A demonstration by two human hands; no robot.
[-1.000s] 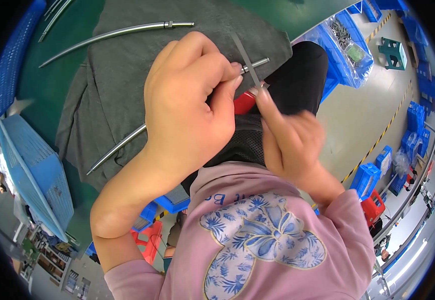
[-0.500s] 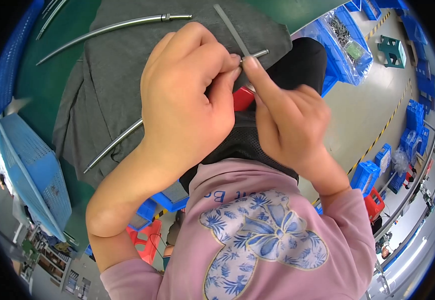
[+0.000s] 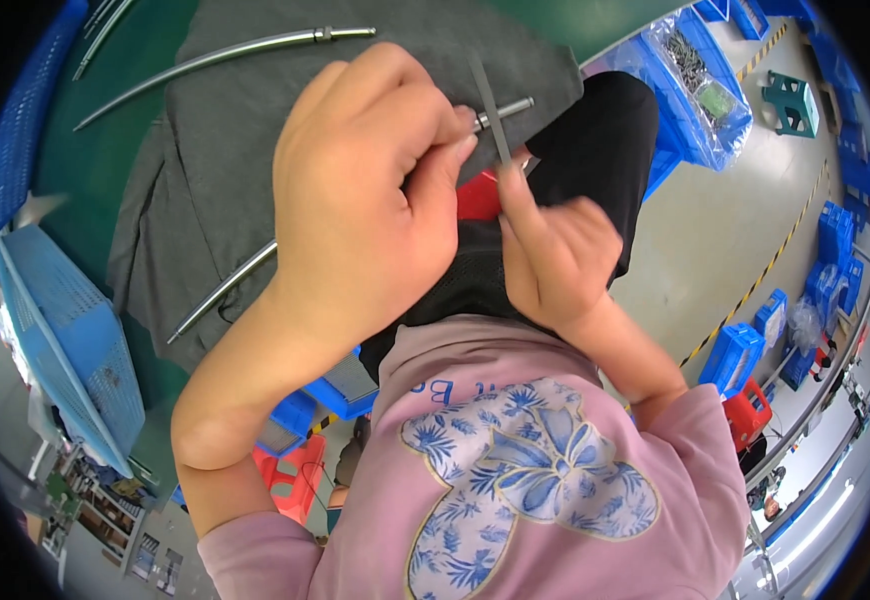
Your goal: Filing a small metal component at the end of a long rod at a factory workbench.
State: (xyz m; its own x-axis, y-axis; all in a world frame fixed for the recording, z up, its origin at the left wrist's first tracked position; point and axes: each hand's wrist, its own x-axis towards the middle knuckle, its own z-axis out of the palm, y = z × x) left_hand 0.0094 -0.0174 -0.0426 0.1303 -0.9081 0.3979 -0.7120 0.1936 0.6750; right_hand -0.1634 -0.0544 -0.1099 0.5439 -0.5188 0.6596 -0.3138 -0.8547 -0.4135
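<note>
My left hand (image 3: pixel 370 185) is closed around a slim, shiny metal tube (image 3: pixel 225 290). The tube's long end slants out toward the lower left, and its short stepped tip shows beyond my thumb and forefinger; the middle is hidden in my fist. In my right hand (image 3: pixel 560 250) is a thin, flat grey file (image 3: pixel 490 115), pinched near one end with the forefinger stretched along it. The file crosses the tube just beyond my left fingertips. A second curved metal tube (image 3: pixel 225 62), with a collar near one end, lies on the grey cloth (image 3: pixel 225 165) at the far side.
The cloth covers part of a green table (image 3: pixel 75 210). A light-blue perforated basket (image 3: pixel 75 340) stands at the left. At far right, a blue bin (image 3: pixel 670 105) holds small metal parts in plastic. A red thing (image 3: pixel 478 197) lies below my hands; its kind is unclear.
My right hand has drawn back toward me and slightly left, sliding the file across the tube. The file's angle is now steeper. My left hand has shifted slightly left with the tube.
</note>
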